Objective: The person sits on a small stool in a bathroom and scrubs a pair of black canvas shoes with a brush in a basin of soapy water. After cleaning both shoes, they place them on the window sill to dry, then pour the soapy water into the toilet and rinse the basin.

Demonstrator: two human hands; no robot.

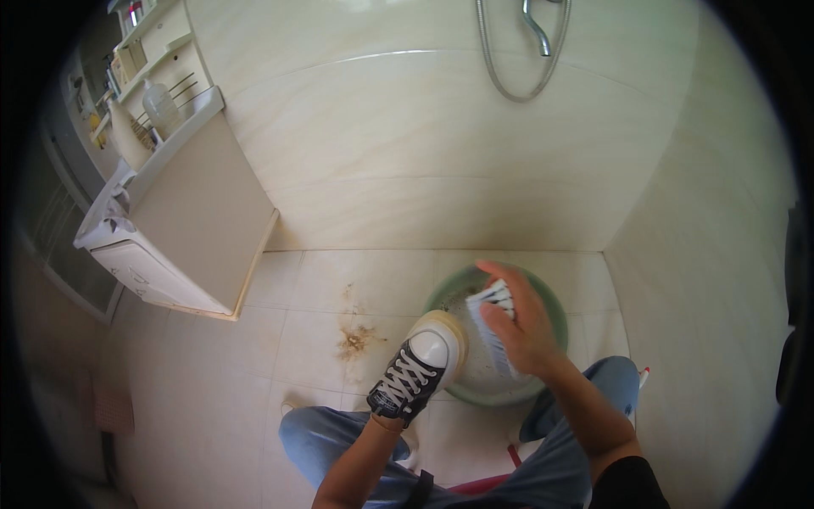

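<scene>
A black canvas sneaker (407, 375) with white laces and a white rubber toe cap is held up in front of me, its toe over the left part of a green basin (559, 318). My left hand (389, 422) is inside the shoe, so only the wrist and forearm show. In my right hand (524, 331) is a scrubbing brush (489, 324) with pale bristles, gripped over the basin, a little to the right of the shoe and apart from it. Cloudy water (477, 375) with dark specks fills the basin's bottom.
Brown dirt (356, 342) is smeared on the tiled floor left of the basin. A white cabinet (191, 210) with pump bottles (162, 108) on top stands at the left. A shower hose (518, 98) and a metal spout (544, 44) hang on the far wall.
</scene>
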